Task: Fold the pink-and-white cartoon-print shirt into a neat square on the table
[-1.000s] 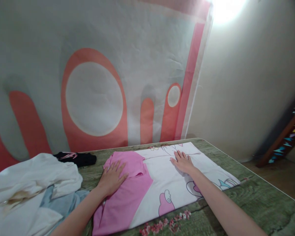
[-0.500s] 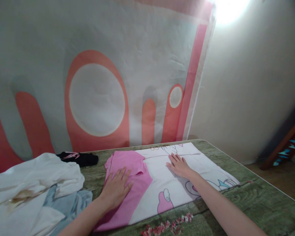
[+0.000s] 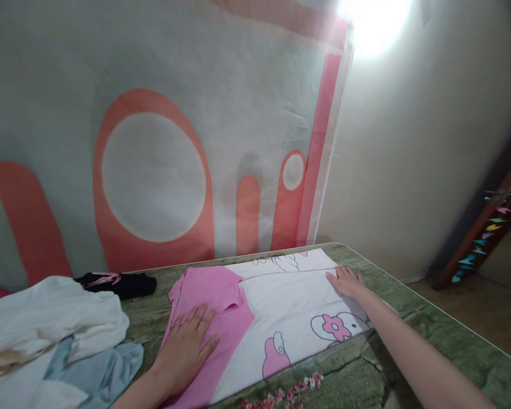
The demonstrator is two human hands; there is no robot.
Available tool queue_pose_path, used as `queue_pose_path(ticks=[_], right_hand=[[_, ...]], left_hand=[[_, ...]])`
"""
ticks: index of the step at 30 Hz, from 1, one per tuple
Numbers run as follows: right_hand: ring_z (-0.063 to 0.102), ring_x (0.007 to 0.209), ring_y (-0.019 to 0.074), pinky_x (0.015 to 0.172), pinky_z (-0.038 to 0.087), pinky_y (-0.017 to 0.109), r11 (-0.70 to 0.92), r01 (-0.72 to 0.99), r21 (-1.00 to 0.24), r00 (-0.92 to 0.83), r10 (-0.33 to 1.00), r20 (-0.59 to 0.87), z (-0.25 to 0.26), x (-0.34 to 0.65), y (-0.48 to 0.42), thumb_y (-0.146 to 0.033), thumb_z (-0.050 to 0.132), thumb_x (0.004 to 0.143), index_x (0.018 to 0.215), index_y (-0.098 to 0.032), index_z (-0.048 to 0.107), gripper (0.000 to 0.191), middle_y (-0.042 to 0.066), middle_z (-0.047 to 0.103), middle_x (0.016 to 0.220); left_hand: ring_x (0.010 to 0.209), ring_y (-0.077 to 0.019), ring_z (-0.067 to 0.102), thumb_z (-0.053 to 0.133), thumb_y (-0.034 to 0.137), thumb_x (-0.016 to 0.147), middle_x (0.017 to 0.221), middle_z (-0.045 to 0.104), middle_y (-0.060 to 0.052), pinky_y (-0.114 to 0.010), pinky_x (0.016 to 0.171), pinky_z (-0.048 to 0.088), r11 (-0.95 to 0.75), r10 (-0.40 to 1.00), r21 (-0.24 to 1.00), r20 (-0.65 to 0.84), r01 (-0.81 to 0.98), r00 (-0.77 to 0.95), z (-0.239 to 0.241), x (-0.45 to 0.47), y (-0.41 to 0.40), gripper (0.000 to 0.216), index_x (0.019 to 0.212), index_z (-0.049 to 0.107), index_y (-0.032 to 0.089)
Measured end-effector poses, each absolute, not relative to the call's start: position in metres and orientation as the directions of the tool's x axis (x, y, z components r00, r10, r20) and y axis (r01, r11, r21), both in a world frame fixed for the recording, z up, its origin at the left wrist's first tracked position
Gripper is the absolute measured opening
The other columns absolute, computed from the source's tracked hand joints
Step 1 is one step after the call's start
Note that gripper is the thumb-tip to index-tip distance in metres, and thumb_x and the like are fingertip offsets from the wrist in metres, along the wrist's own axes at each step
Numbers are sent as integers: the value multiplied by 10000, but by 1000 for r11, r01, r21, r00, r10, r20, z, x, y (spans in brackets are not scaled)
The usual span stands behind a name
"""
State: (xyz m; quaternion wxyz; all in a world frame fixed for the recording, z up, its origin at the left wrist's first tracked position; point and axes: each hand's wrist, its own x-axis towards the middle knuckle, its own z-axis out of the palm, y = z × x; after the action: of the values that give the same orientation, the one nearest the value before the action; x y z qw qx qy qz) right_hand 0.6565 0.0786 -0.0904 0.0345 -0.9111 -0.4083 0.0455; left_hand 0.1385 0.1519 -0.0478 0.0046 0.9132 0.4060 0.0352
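Note:
A white garment (image 3: 293, 307) with pink sleeves and cartoon prints lies spread on the green table (image 3: 426, 335). My left hand (image 3: 187, 349) rests flat and open on its pink part, fingers spread. Over at the garment's right edge, my right hand (image 3: 344, 281) lies flat on the white cloth with its fingers stretched out.
A heap of white and light-blue clothes (image 3: 46, 341) sits at the left. Behind it lies a small black garment (image 3: 119, 282). A red-and-white banner (image 3: 153, 170) hangs on the wall behind. The table's right edge borders a wooden floor (image 3: 485, 307).
My right hand slid from the middle of the white cloth to its right edge. My left hand moved down the pink part toward me. The cloth now lies smoother.

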Motion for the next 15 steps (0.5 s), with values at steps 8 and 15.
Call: queue_pose_path(ticks=[8, 15], right_hand=[[72, 1351, 263, 1055, 76, 510, -589, 805, -73, 590, 807, -8, -90, 648, 85, -608, 152, 837, 1417, -162, 208, 734, 45, 138, 1492], [26, 1357, 249, 1063, 76, 480, -506, 856, -104, 513, 856, 59, -79, 576, 100, -582, 98, 862, 1417, -122, 199, 729, 68, 140, 1490]], left_hand=[[1338, -246, 183, 276, 562, 877, 1458, 206, -37, -449, 1074, 130, -670, 742, 39, 52, 741, 668, -47, 137, 151, 598, 1394, 268, 261], [1342, -250, 165, 270, 555, 879, 1465, 184, -45, -454, 1073, 122, -657, 754, 48, 23, 753, 656, -42, 140, 147, 603, 1399, 259, 250]])
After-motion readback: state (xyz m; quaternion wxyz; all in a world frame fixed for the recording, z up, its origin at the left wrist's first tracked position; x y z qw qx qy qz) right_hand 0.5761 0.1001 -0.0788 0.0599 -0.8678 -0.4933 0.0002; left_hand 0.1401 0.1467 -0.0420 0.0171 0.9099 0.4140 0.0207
